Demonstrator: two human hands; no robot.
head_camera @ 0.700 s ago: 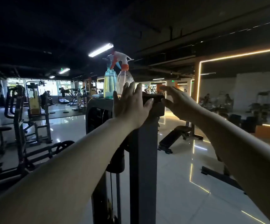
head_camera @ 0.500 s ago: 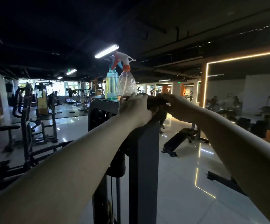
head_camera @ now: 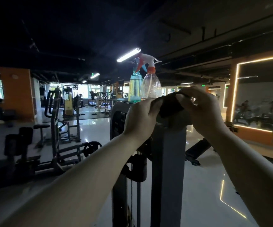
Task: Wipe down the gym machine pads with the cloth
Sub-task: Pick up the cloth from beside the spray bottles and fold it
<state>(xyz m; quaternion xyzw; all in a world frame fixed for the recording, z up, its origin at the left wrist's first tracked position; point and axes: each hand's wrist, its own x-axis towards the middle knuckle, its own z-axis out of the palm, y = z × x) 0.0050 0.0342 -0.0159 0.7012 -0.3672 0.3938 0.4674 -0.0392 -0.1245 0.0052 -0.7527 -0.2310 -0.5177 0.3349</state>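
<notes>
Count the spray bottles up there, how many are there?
2. Both stand on top of the machine frame, just behind the hands. The blue-green bottle is on the left; the clear bottle with the orange collar is right beside it, partly overlapping it. More could be hidden behind.

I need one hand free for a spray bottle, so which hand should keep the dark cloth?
Probably the right hand: it pinches the dark cloth from above. The left hand also holds it but sits just below the clear spray bottle, nearer for reaching.
</notes>
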